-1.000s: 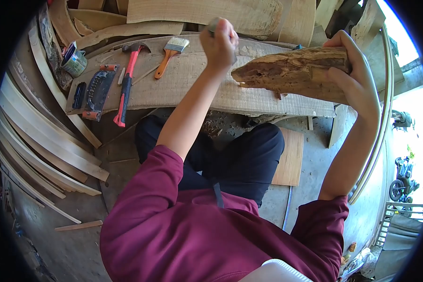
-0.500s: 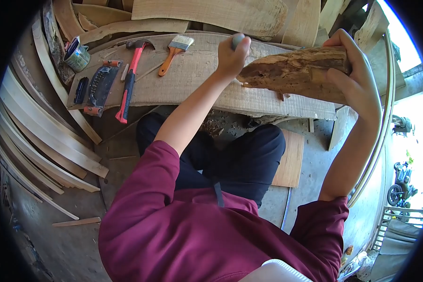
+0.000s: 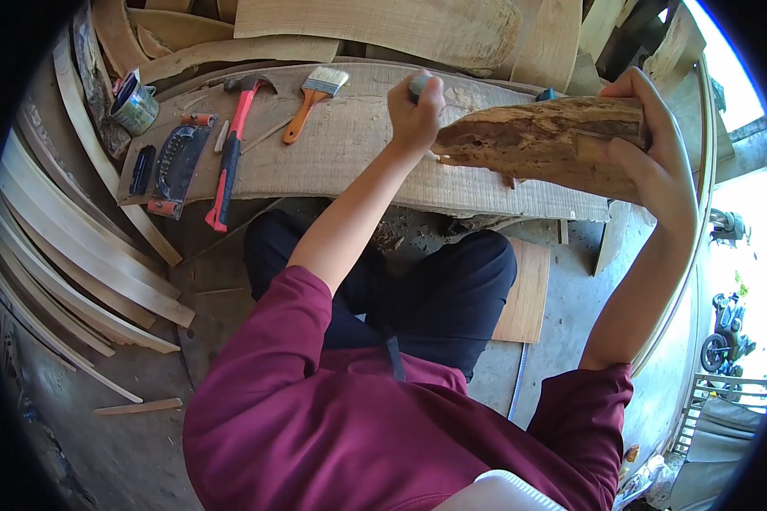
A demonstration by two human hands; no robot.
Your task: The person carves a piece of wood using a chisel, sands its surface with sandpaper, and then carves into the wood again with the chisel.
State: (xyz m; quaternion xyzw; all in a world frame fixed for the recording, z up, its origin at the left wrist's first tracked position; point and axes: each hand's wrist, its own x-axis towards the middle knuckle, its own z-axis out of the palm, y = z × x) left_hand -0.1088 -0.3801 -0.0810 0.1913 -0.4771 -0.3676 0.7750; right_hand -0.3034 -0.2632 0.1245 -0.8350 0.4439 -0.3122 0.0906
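Observation:
My left hand (image 3: 416, 112) is closed around a tool handle (image 3: 419, 83), whose rounded grey-green end pokes out above the fist; the rest of the tool is hidden. A rough brown wood piece (image 3: 541, 140) is tilted over the bench, its narrow end beside my left wrist. Around its wide right end, my right hand (image 3: 652, 153) is wrapped, with the thumb on the near face. Small chips of wood lie below the piece on the plank bench (image 3: 358, 128).
On the bench's left side are a paintbrush (image 3: 315, 102), a red-handled hammer (image 3: 230, 157), a sanding tool (image 3: 181, 162) and a black object (image 3: 143, 169). A paint can (image 3: 135, 106) stands beyond them. Curved wood strips (image 3: 85, 226) fill the left; planks (image 3: 383, 30) lie behind.
My right hand and the wood piece have shifted slightly right and down. My left hand has moved a little left and down. A small blue-green object now shows behind the piece.

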